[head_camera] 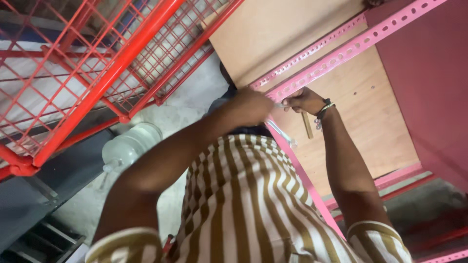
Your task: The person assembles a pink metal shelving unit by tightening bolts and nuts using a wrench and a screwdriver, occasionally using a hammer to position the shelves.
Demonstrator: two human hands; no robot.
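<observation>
Both my hands meet at a pink slotted angle bar (341, 51) that lies across a brown wooden board (370, 117). My left hand (251, 104) is closed, its back towards me and blurred. A long silvery tool (282, 132) sticks out below it, along a second pink bar (304, 180). My right hand (304, 100), with a beaded band on the wrist, pinches a small metal piece (281, 105) at the bar's edge, between the two hands. My striped brown-and-white shirt (243, 204) fills the lower middle.
A red wire-mesh rack (97, 73) leans across the upper left. A clear plastic water jug (129, 146) lies on the concrete floor (185, 102). A pink panel (429, 83) stands at the right. A short wooden stick (307, 125) rests on the board.
</observation>
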